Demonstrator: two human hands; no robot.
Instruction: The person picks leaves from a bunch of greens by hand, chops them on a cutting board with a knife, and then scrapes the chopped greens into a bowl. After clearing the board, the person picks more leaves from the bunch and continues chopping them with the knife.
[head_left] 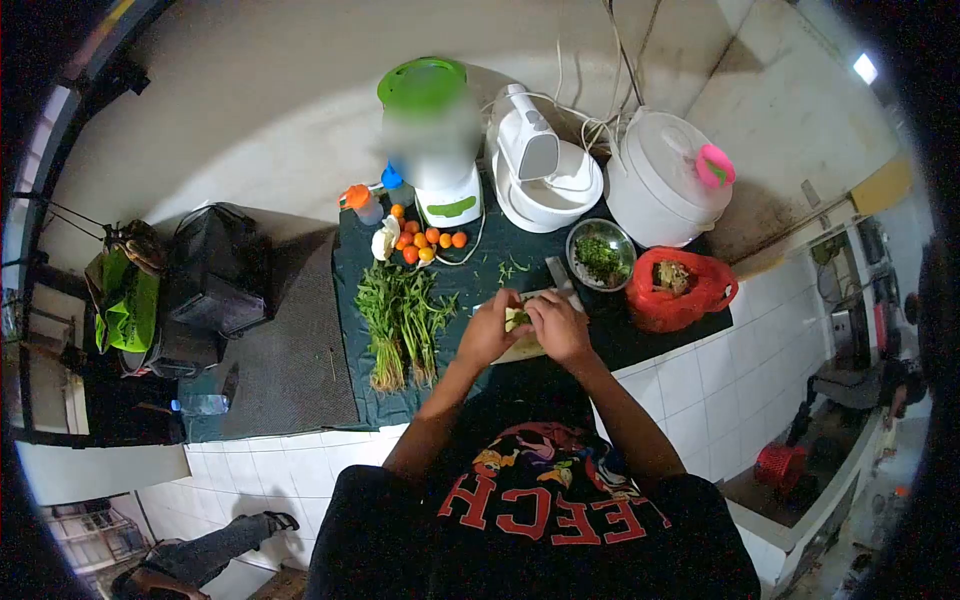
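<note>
My left hand [487,332] and my right hand [558,325] meet over a cutting board [522,350], fingers closed around a small pale green piece of food [516,318] between them. A knife [560,275] lies at the board's far right, just beyond my right hand. Green scraps [512,267] are scattered behind the board. To the left of my left hand lie bunches of leafy greens [400,320] with their roots toward me. A metal bowl [600,255] of chopped greens stands right of the knife, next to a red plastic bag [682,290].
Small orange and red tomatoes [421,240] lie behind the greens. Along the wall stand a blender [445,190], a white mixer [540,165] and a white rice cooker [665,180]. A bottle [200,404] lies far left. Another person's legs [225,545] show at lower left.
</note>
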